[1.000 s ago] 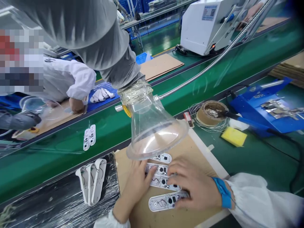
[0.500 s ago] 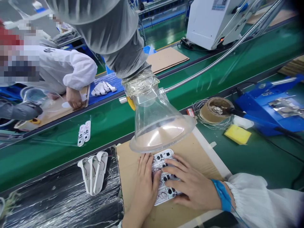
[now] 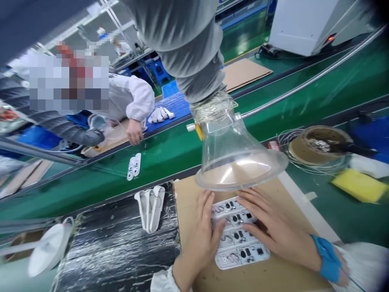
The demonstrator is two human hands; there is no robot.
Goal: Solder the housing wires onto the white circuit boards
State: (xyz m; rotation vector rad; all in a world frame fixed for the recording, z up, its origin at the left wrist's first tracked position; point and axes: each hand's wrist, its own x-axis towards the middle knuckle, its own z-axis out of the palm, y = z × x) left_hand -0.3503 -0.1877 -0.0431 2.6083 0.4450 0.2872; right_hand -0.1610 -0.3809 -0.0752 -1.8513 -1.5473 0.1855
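Note:
Several white oblong pieces with small circuit parts and thin wires (image 3: 243,254) lie side by side on the brown board (image 3: 258,280). My left hand (image 3: 204,235) rests along their left ends, thumb over a middle piece, fingers stretched. My right hand (image 3: 276,227), a blue band at its wrist, reaches over their right ends with fingers spread; part of it is blurred. Neither hand is closed round anything. Just beyond both hands hangs a clear funnel-shaped hood (image 3: 237,162) on a grey hose.
White curved shells (image 3: 152,209) lie on the black wrapped surface (image 3: 121,247) at left. Two similar pieces (image 3: 133,166) lie on the green belt. At right are a solder pot (image 3: 319,144) and a yellow sponge (image 3: 360,185). Across the belt, a person's hand (image 3: 135,132) is at a board.
The view has swung left, shifting everything rightward. My right hand has moved off the nearer pieces toward the far right ends, uncovering them. The other person's hand has lifted from its board's edge.

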